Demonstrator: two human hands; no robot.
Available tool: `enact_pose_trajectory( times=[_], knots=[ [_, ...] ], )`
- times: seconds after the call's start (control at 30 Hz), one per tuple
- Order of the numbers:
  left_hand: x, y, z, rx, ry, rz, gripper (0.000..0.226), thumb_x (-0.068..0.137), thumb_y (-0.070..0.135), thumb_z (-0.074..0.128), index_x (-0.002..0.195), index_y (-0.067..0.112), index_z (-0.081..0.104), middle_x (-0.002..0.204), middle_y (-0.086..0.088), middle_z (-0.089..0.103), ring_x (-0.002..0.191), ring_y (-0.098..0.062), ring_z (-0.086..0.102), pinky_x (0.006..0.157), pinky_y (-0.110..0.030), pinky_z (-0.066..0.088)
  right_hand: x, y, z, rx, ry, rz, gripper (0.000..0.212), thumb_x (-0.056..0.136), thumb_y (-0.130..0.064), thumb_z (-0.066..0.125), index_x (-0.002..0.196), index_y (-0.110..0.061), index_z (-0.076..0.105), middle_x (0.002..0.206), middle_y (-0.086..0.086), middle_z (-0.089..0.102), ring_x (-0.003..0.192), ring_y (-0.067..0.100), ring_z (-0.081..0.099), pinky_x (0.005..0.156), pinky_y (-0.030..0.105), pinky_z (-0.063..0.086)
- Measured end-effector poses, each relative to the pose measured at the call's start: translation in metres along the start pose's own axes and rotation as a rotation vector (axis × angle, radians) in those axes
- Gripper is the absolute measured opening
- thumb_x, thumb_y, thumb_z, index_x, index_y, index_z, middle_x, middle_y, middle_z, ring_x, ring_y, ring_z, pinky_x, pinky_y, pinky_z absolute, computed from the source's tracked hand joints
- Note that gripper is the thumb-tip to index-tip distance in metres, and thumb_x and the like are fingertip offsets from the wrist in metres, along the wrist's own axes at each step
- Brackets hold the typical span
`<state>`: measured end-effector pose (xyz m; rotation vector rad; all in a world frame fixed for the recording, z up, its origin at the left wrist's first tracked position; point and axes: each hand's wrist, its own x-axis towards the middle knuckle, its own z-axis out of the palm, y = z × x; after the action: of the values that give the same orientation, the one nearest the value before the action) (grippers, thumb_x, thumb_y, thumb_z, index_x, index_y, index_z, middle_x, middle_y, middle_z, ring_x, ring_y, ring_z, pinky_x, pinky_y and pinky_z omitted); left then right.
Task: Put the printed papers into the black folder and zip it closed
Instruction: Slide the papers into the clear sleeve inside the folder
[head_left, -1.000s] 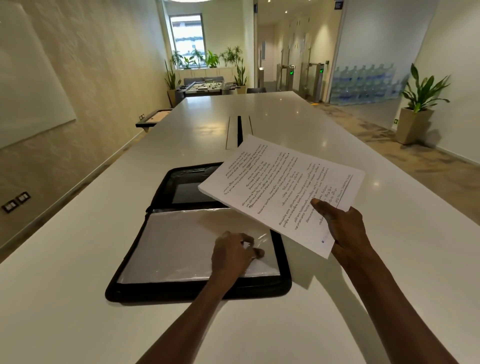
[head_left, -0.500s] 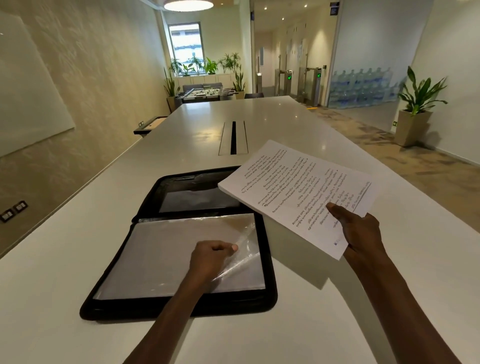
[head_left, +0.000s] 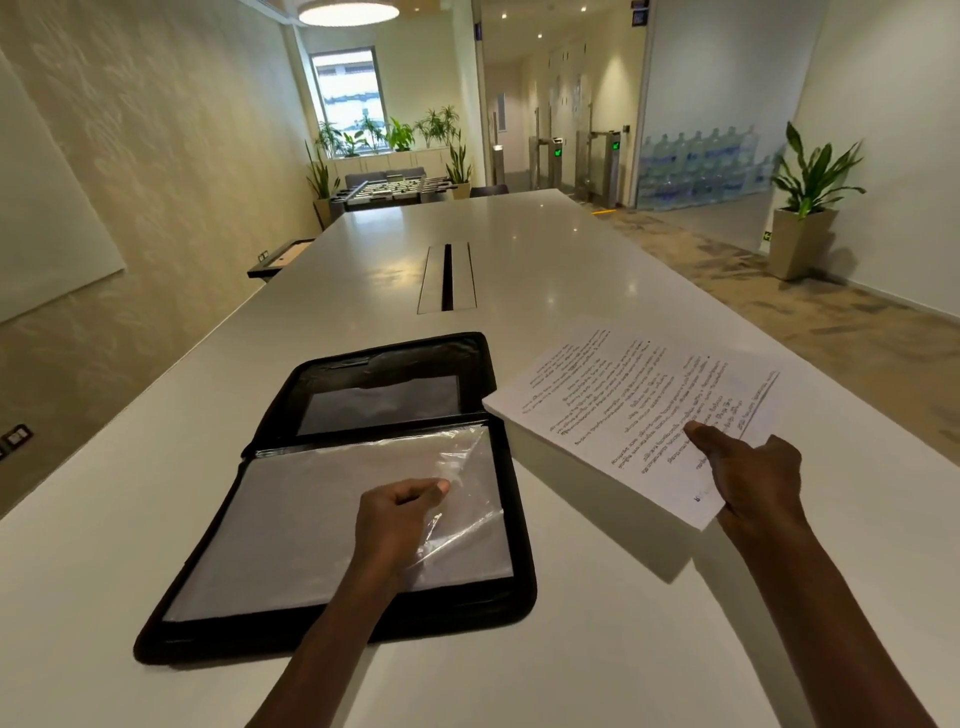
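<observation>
The long white table (head_left: 519, 249) is glossy, and the open folder (head_left: 358, 618) lies flat on it. My left hand (head_left: 400, 514) pinches the clear sleeve (head_left: 467, 467), lifting its corner; it could crumple or tear if tugged. My right hand (head_left: 748, 473) grips the papers (head_left: 623, 395) beside the folder, thumb on top; the far edge might sag and snag.

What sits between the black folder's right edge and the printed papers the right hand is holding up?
Nothing: in the head view only bare white table and the papers' shadow lie between the black folder and the printed papers held by the right hand.
</observation>
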<state>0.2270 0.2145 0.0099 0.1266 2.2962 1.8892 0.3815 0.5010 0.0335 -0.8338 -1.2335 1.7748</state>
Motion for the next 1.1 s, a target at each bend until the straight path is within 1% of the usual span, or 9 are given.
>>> enact_pose_trajectory(
  times=[0.13, 0.27, 0.37, 0.53, 0.67, 0.8, 0.93, 1.03, 1.1],
  knots=[
    [-0.001, 0.001, 0.002, -0.004, 0.007, 0.032, 0.013, 0.08, 0.02, 0.078, 0.092, 0.017, 0.079, 0.087, 0.007, 0.076, 0.085, -0.006, 0.069, 0.081, -0.025, 0.052, -0.007, 0.003, -0.008, -0.045, 0.015, -0.013, 0.05, 0.08, 0.0, 0.076, 0.126, -0.013, 0.062, 0.106, 0.0, 0.07, 0.068, 0.008, 0.074, 0.058, 0.026, 0.06],
    [-0.002, -0.001, 0.004, 0.005, 0.018, 0.066, 0.012, 0.08, 0.021, 0.078, 0.092, 0.019, 0.078, 0.089, 0.009, 0.075, 0.086, -0.003, 0.067, 0.08, -0.023, 0.05, -0.014, 0.009, -0.014, -0.092, 0.005, 0.007, 0.049, 0.08, -0.002, 0.077, 0.126, -0.01, 0.062, 0.107, 0.002, 0.069, 0.081, 0.015, 0.071, 0.077, 0.036, 0.058],
    [-0.002, -0.002, 0.006, 0.024, 0.024, 0.092, 0.012, 0.08, 0.022, 0.078, 0.091, 0.02, 0.079, 0.088, 0.01, 0.075, 0.085, -0.003, 0.067, 0.075, -0.02, 0.05, -0.018, 0.013, -0.015, -0.125, -0.001, 0.005, 0.049, 0.079, -0.004, 0.077, 0.126, -0.009, 0.062, 0.105, 0.002, 0.07, 0.082, 0.016, 0.071, 0.083, 0.04, 0.057],
    [-0.004, -0.003, 0.008, 0.053, 0.037, 0.126, 0.011, 0.078, 0.024, 0.079, 0.089, 0.023, 0.08, 0.086, 0.013, 0.076, 0.081, 0.002, 0.068, 0.068, -0.014, 0.047, -0.022, 0.013, -0.019, -0.143, -0.056, 0.006, 0.048, 0.08, -0.005, 0.077, 0.125, -0.013, 0.063, 0.103, 0.0, 0.072, 0.077, 0.013, 0.074, 0.066, 0.031, 0.059],
    [-0.006, -0.003, 0.009, 0.078, 0.04, 0.141, 0.009, 0.078, 0.025, 0.079, 0.087, 0.026, 0.079, 0.082, 0.017, 0.074, 0.078, 0.004, 0.067, 0.067, -0.013, 0.046, -0.026, 0.012, -0.023, -0.144, -0.088, 0.016, 0.041, 0.08, -0.005, 0.078, 0.116, -0.02, 0.064, 0.092, -0.007, 0.072, 0.07, 0.012, 0.076, 0.058, 0.028, 0.059],
    [-0.007, -0.004, 0.01, 0.144, 0.018, 0.169, 0.009, 0.08, 0.025, 0.078, 0.088, 0.029, 0.078, 0.076, 0.023, 0.07, 0.073, 0.005, 0.066, 0.062, -0.008, 0.044, -0.031, 0.009, -0.025, -0.17, -0.154, 0.044, 0.036, 0.08, -0.004, 0.077, 0.11, -0.02, 0.066, 0.088, -0.007, 0.074, 0.072, 0.014, 0.076, 0.056, 0.027, 0.06],
    [-0.008, -0.008, 0.01, 0.252, -0.003, 0.211, 0.011, 0.081, 0.025, 0.077, 0.092, 0.025, 0.078, 0.084, 0.015, 0.073, 0.077, -0.003, 0.067, 0.067, -0.015, 0.051, -0.031, 0.004, -0.025, -0.246, -0.22, 0.082, 0.037, 0.081, -0.003, 0.076, 0.115, -0.013, 0.067, 0.088, -0.006, 0.075, 0.076, 0.015, 0.076, 0.062, 0.029, 0.06],
    [-0.008, -0.008, 0.01, 0.312, 0.002, 0.256, 0.011, 0.081, 0.024, 0.077, 0.092, 0.024, 0.078, 0.084, 0.013, 0.073, 0.076, -0.004, 0.067, 0.065, -0.011, 0.045, -0.03, -0.002, -0.028, -0.23, -0.217, 0.096, 0.035, 0.081, -0.001, 0.075, 0.112, -0.014, 0.067, 0.078, -0.01, 0.074, 0.067, 0.012, 0.076, 0.05, 0.023, 0.058],
    [-0.008, -0.007, 0.009, 0.305, 0.012, 0.263, 0.009, 0.08, 0.025, 0.078, 0.09, 0.025, 0.079, 0.079, 0.016, 0.072, 0.074, -0.001, 0.066, 0.066, -0.012, 0.045, -0.027, -0.006, -0.032, -0.181, -0.165, 0.085, 0.036, 0.08, 0.002, 0.075, 0.114, -0.009, 0.067, 0.08, -0.005, 0.074, 0.065, 0.011, 0.075, 0.049, 0.021, 0.057]
  ],
)
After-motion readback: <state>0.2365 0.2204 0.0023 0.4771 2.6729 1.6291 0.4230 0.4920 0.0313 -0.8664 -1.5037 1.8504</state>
